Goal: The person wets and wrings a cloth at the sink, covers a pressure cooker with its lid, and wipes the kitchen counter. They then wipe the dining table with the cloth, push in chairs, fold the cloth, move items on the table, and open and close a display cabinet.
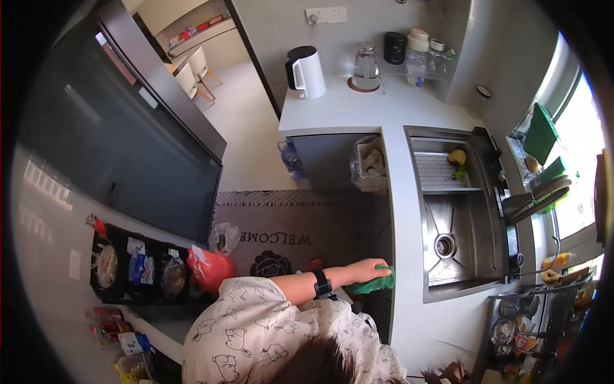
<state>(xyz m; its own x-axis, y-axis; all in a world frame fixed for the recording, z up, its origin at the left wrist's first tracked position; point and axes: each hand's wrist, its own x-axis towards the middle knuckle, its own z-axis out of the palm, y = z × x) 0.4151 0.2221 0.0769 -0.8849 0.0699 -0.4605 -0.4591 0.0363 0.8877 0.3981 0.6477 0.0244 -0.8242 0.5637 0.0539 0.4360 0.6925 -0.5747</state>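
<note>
My left hand [369,270], at the end of an arm with a black wristband [321,281], is closed on a crumpled green cloth [377,283]. The cloth is at the front edge of the white countertop [409,256], left of the sink. Some of the fingers are hidden by the hand and cloth. My right hand does not show; the patterned sleeve and hair cover the lower middle of the view.
The steel sink [448,289] has a yellow item [456,156] on its drain tray. A kettle [308,73] and a glass pitcher [366,67] stand on the back counter. A bin bag [369,168] hangs below it. On the floor lies a mat [268,214]; a red bag [210,269] sits left.
</note>
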